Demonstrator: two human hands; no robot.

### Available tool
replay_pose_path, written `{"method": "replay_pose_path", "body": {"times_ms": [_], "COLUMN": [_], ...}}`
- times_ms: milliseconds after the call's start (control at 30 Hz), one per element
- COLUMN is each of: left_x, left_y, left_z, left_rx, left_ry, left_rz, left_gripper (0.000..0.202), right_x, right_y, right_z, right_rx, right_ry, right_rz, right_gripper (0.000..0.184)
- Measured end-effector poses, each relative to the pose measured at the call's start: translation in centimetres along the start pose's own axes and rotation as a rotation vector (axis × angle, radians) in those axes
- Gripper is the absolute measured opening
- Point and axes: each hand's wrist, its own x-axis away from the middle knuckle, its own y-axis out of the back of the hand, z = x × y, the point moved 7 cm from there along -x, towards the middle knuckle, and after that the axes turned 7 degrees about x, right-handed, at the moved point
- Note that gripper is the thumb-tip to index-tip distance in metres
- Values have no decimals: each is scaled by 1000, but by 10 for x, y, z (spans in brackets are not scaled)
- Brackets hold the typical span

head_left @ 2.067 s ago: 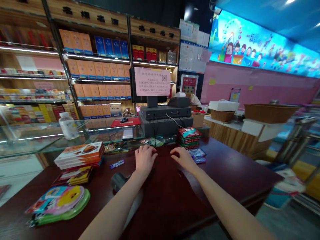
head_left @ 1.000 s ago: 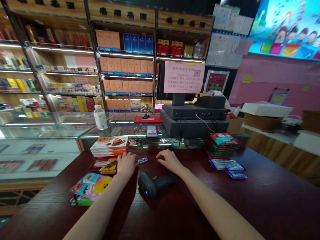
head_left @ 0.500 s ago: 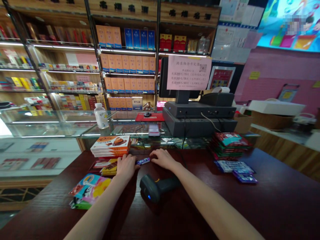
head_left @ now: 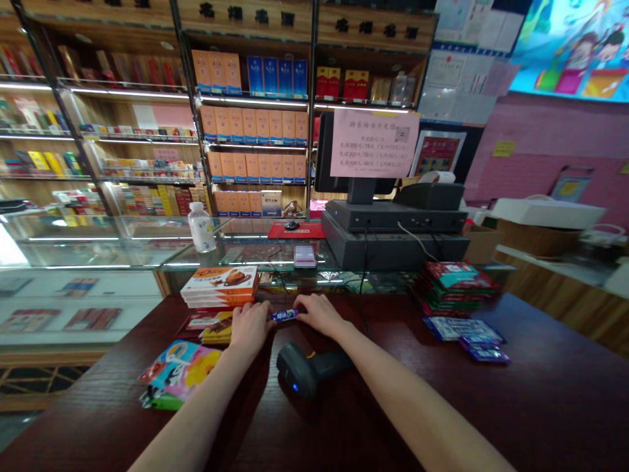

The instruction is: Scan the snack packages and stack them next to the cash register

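Note:
A small purple-wrapped candy bar [head_left: 285, 316] lies on the dark wooden table between my two hands. My left hand [head_left: 249, 322] has its fingers closed on the bar's left end, beside some yellow packets [head_left: 216, 330]. At the right end, my right hand [head_left: 319, 311] pinches the wrapper with curled fingers. Nearer to me, a black barcode scanner [head_left: 299, 372] rests on its side with a blue light showing. White and orange boxes [head_left: 221, 283] are stacked just behind my left hand.
Colourful bags [head_left: 179, 370] lie at the left. To the right are a stack of red and green packets [head_left: 455, 285], blue packets [head_left: 464, 328] and purple packets [head_left: 485, 350]. Behind the table stand a glass counter, a bottle [head_left: 201, 228] and a cash register [head_left: 393, 236].
My right hand has come onto the bar's right end, where a small gap showed before. The bar is turned slightly, its printed side now more visible. The view has shifted a little.

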Motion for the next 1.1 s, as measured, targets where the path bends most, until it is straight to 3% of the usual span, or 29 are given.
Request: {"method": "replay_pose_path", "body": {"times_ms": [233, 367, 567, 767, 1100], "left_x": [7, 11, 14, 18, 29], "left_y": [8, 5, -4, -8, 15], "left_z": [-16, -21, -20, -15, -12], "left_rx": [191, 469, 888, 890, 551], "left_ry": [-43, -95, -153, -134, -233], "left_rz": [-111, -178, -188, -199, -455], "left_gripper": [17, 18, 23, 23, 18], "right_x": [30, 51, 74, 81, 97], "right_y": [27, 40, 50, 50, 52], "right_z": [-5, -13, -16, -6, -8], "right_rx": [-121, -197, -125, -64, -177], "right_ry": [-34, -30, -14, 47, 86], "right_rz": [-130, -252, -385, -435, -285], "right_gripper": [17, 15, 11, 14, 32]}}
